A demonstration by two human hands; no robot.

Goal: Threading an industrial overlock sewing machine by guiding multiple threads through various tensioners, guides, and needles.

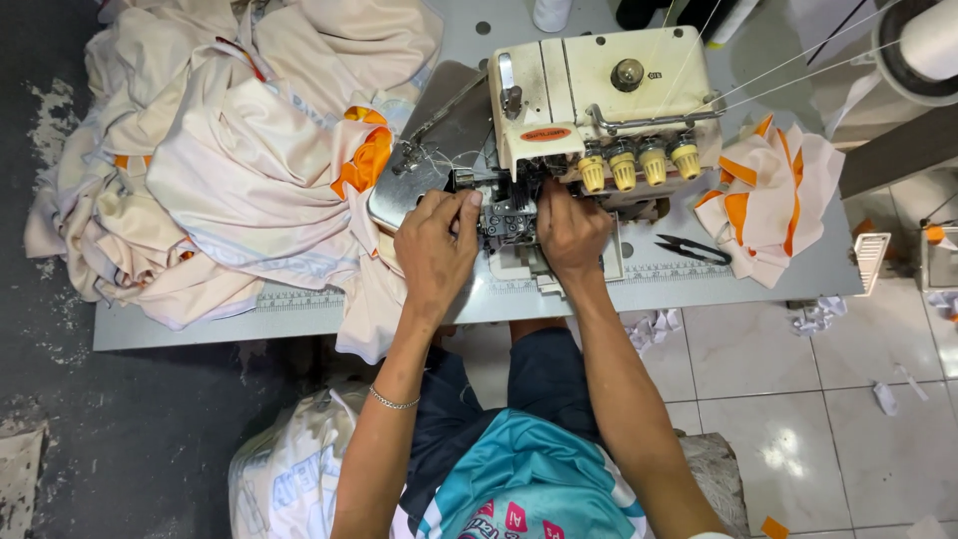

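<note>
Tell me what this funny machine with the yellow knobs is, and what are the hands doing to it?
You are looking down from a camera worn on a person's head, so you see their own two arms from above. The cream box is a sewing machine that stitches cloth edges; its four yellow knobs set how tight the threads are. Thin threads run to it from a big spool at the top right. The left hand and the right hand both rest at the needle area in the middle; I cannot tell whether they pinch anything. On the grey table lies a big pile of cream and orange cloth on the left, a smaller pile on the right, and small black snips.
</note>
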